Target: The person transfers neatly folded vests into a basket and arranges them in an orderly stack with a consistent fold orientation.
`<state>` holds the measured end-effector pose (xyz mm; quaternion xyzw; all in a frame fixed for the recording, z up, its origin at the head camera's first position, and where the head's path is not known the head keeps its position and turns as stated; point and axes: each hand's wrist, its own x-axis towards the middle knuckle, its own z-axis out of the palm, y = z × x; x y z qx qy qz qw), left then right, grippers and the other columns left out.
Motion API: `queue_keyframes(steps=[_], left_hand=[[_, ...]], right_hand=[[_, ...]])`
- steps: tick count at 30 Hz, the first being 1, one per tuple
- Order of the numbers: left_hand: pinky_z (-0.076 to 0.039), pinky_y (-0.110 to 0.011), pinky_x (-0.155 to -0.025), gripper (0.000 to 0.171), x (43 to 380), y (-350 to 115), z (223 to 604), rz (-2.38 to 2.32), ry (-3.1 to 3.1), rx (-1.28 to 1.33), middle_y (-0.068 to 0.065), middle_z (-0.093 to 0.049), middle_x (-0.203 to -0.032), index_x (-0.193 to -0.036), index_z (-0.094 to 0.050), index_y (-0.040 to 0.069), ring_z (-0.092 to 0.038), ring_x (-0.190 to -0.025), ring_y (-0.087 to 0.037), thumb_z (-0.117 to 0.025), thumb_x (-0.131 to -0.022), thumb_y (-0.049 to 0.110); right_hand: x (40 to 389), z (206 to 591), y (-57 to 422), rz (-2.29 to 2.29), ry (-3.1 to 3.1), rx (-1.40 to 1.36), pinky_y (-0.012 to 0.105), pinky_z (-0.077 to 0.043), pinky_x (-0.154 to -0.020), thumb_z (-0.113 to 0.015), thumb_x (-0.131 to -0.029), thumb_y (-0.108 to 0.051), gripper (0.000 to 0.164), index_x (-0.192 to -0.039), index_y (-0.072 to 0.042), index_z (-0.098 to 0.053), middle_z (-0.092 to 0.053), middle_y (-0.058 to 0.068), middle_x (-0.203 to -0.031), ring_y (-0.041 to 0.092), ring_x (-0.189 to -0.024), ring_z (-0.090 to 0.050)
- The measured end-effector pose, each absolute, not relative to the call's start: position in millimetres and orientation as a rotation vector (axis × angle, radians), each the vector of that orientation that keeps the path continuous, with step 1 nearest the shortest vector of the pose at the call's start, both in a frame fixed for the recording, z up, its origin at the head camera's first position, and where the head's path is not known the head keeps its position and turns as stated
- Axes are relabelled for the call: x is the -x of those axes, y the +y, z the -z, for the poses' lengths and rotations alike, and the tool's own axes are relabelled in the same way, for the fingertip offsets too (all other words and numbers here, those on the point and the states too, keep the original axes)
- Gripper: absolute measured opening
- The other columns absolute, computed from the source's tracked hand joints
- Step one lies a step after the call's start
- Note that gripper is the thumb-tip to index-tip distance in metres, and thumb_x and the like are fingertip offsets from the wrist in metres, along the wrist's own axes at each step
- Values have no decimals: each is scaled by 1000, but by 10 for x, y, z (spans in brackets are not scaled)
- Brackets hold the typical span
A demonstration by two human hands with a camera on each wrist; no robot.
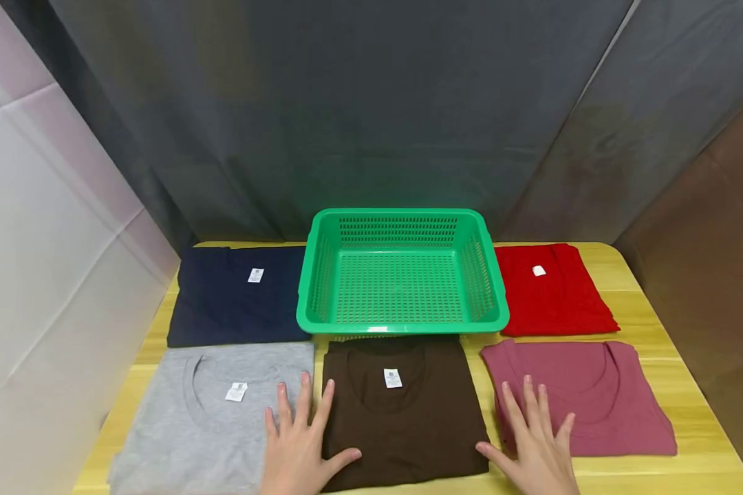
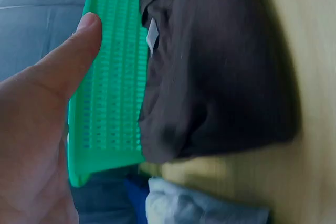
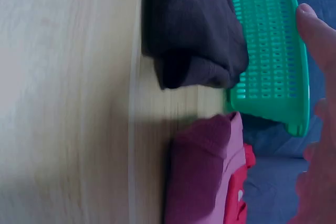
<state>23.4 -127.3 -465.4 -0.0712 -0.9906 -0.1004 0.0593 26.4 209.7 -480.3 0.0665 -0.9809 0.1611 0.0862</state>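
A folded dark brown T-shirt (image 1: pixel 402 426) with a white neck label lies at the front middle of the table. My left hand (image 1: pixel 300 440), fingers spread and straight, hovers over the gap between it and the folded grey T-shirt (image 1: pixel 186 440). On the other side my right hand (image 1: pixel 535 440) is spread too, its fingers overlapping the folded mauve T-shirt (image 1: pixel 594 399) in the head view and its thumb near the brown shirt's right edge. Both wrist views show the brown shirt (image 2: pixel 226 66) beside the hands, with nothing held.
A green plastic basket (image 1: pixel 402 328) with nothing in it stands at the back middle. Left of it lies a folded navy T-shirt (image 1: pixel 223 309), and right of it a folded red T-shirt (image 1: pixel 551 302). A grey curtain (image 1: pixel 378 103) hangs behind the wooden table (image 1: pixel 675 371).
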Motion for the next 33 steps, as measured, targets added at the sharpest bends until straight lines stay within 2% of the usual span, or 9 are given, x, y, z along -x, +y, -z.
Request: queue_keyframes(steps=[4, 8, 11, 15, 18, 22, 27, 33], left_hand=[[-24, -70, -90, 97, -235, -1186, 4673, 405, -3047, 224, -21, -21, -147, -141, -32, 19, -16, -128, -53, -60, -64, 71], [-27, -70, -89, 96, -221, -1118, 4711, 519, -3061, 216, -23, -19, -146, -142, -31, 16, -15, -128, -54, -62, -67, 67], [-30, -68, -87, 96, -209, -1097, 4728, 614, -3066, 179, -25, -17, -146, -143, -27, 14, -16, -127, -55, -64, -69, 63], [-36, -64, -84, 95, -207, -1088, 4740, 720, -3060, 131, -32, -18, -143, -143, -26, 10, -21, -125, -56, -67, -70, 57], [-40, -61, -83, 94, -227, -1087, 4760, 763, -3028, 124, -36, -19, -141, -142, -28, 6, -27, -123, -54, -69, -71, 52], [-43, -58, -81, 91, -237, -1069, 4800, 775, -3007, 128, -36, -22, -139, -140, -30, 4, -36, -120, -50, -70, -72, 49], [-41, -61, -79, 92, -202, -1047, 4842, 835, -3089, 19, -34, -18, -142, -142, -27, 5, -36, -120, -50, -67, -74, 51], [-38, -64, -81, 92, -179, -1021, 4857, 904, -3120, -88, -35, -21, -140, -141, -25, 2, -34, -119, -53, -63, -76, 54]], right_hand=[[-248, 4814, 2033, -605, -2961, -173, 74, -14, -91, -70, -69, -52, 95, -145, -22, -22, -24, 20, -146, 41, -131, -24], [-234, 4827, 1967, -751, -3009, -159, 69, -23, -93, -70, -72, -49, 94, -145, -17, -21, -23, 20, -146, 43, -123, -38], [-223, 4836, 1915, -806, -3014, -173, 65, -31, -90, -69, -74, -48, 92, -145, -13, -21, -22, 20, -146, 44, -119, -42], [-213, 4841, 1863, -874, -2982, -159, 59, -45, -74, -70, -75, -44, 89, -144, -14, -23, -26, 19, -145, 44, -115, -45], [-204, 4839, 1825, -924, -2990, -137, 55, -47, -60, -69, -77, -41, 85, -144, -14, -24, -27, 21, -144, 45, -112, -47], [-183, 4850, 1775, -972, -2993, -129, 58, -46, -70, -67, -81, -36, 80, -143, -9, -25, -30, 25, -142, 45, -117, -44], [-139, 4887, 1739, -1027, -2947, -202, 57, -38, -91, -68, -81, -27, 77, -140, 1, -26, -33, 26, -139, 42, -124, -37], [-110, 4945, 1693, -1093, -3003, -208, 57, -33, -96, -65, -83, -24, 75, -138, 9, -25, -33, 30, -138, 44, -125, -33]])
